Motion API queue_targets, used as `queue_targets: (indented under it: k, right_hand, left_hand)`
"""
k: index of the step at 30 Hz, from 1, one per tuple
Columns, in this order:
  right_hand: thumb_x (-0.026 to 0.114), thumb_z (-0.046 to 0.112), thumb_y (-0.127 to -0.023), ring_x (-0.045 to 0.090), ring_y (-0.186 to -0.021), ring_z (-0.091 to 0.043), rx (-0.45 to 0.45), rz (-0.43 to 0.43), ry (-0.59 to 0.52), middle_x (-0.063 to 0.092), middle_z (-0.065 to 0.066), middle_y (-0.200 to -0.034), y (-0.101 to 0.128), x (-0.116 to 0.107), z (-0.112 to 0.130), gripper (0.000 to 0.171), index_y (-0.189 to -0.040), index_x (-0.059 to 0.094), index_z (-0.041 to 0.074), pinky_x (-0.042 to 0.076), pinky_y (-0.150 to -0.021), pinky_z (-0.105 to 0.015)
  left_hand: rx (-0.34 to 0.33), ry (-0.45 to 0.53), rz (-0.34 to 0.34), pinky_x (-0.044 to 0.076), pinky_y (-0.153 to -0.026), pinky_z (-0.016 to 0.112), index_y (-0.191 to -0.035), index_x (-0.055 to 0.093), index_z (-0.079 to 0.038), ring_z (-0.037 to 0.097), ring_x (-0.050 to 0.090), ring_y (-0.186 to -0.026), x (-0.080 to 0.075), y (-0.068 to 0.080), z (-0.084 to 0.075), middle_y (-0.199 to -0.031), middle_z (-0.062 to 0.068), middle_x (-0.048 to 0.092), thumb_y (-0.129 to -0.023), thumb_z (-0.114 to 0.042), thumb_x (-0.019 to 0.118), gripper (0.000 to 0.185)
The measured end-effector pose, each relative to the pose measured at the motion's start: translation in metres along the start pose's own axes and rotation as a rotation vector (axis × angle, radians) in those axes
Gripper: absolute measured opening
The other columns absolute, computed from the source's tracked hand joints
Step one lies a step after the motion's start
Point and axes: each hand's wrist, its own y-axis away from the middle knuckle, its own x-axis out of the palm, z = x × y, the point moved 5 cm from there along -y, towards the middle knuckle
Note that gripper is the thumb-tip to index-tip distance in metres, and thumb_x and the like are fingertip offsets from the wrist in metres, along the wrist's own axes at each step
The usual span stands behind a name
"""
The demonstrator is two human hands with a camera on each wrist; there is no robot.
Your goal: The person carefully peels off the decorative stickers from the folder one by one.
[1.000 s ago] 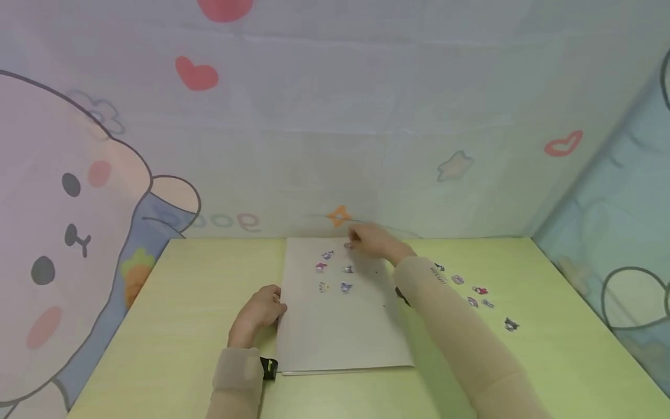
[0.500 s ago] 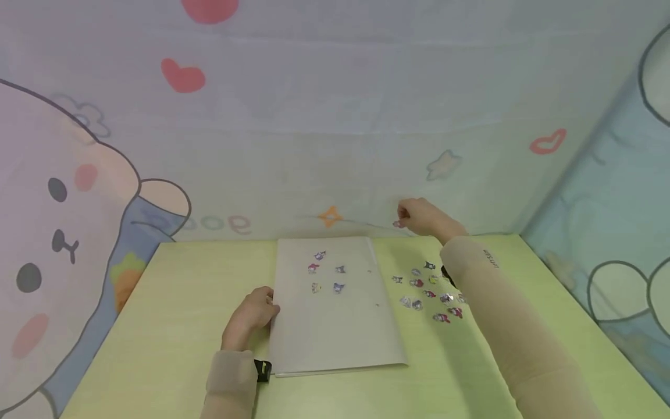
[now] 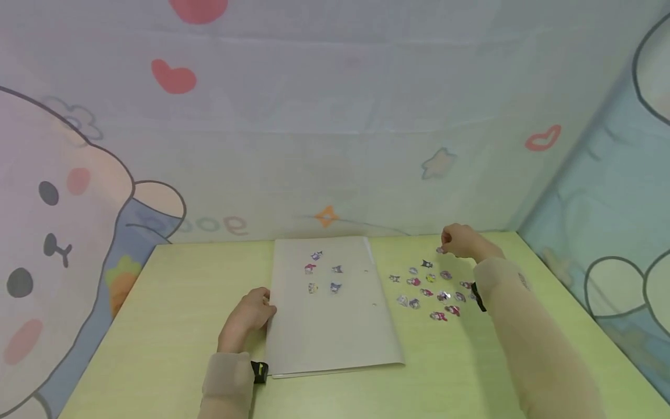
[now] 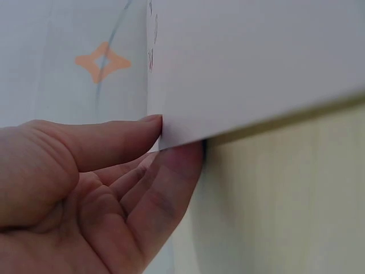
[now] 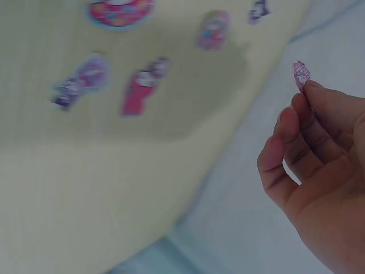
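Right hand (image 3: 460, 241), centre-right of the head view, pinches a small sticker (image 5: 300, 75) at its fingertips above the loose stickers (image 3: 431, 288); left hand (image 3: 250, 317), lower centre, pinches the white sheet's (image 3: 335, 331) left edge, thumb on top; five stickers (image 3: 321, 272) sit on the sheet's upper part.

Our left hand (image 3: 250, 317) rests at the white folder's (image 3: 335, 326) edge on the counter (image 3: 157, 326). Our right hand (image 3: 460, 241) hovers above scattered stickers (image 3: 431, 288).

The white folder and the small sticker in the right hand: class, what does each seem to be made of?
White folder: probably thin matte plastic or card; its edge flexes where the left hand pinches it. Small sticker, pinched by the right hand: seemingly printed paper or vinyl, thin, colourful; its finish is too blurred to judge.
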Motion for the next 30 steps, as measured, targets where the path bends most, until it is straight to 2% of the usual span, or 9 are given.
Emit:
queue_targets:
  k: [5, 11, 20, 30]
  right_hand:
    - [0.056, 0.009, -0.097, 0.051, -0.068, -0.022, 0.055, 0.0, -0.065, 0.056, -0.015, -0.084, 0.003, 0.017, -0.027, 0.013, -0.093, 0.054, -0.003, 0.043, -0.063, -0.036]
    - [0.057, 0.011, -0.096, 0.05, -0.071, -0.022, 0.099, -0.024, -0.11, 0.056, -0.01, -0.082, 0.006, 0.03, -0.049, 0.012, -0.092, 0.056, -0.001, 0.042, -0.065, -0.035]
    - [0.06, 0.013, -0.095, 0.05, -0.072, -0.023, 0.098, -0.068, -0.059, 0.057, -0.008, -0.08, 0.008, 0.035, -0.055, 0.015, -0.086, 0.059, 0.001, 0.042, -0.065, -0.035]
    - [0.054, 0.011, -0.096, 0.053, -0.075, -0.025, 0.189, -0.046, 0.01, 0.061, -0.013, -0.086, 0.01, 0.036, -0.065, 0.017, -0.091, 0.062, -0.003, 0.045, -0.07, -0.041]
  left_hand:
    - [-0.008, 0.0, -0.006, 0.049, -0.077, 0.04, -0.132, 0.045, 0.012, 0.023, 0.06, -0.085, -0.003, 0.002, 0.002, -0.112, 0.021, 0.06, -0.094, -0.003, 0.056, 0.042]
    - [-0.007, 0.001, -0.009, 0.049, -0.075, 0.039, -0.132, 0.045, 0.013, 0.022, 0.061, -0.081, -0.002, 0.002, 0.003, -0.111, 0.022, 0.061, -0.094, -0.003, 0.055, 0.042]
    - [-0.008, -0.013, -0.012, 0.049, -0.082, 0.043, -0.132, 0.046, 0.012, 0.026, 0.06, -0.091, -0.001, 0.001, 0.001, -0.114, 0.021, 0.06, -0.095, -0.004, 0.056, 0.042]
    - [-0.01, -0.002, -0.004, 0.049, -0.082, 0.043, -0.132, 0.046, 0.011, 0.024, 0.061, -0.088, 0.002, -0.001, -0.003, -0.116, 0.022, 0.059, -0.094, -0.004, 0.055, 0.042]
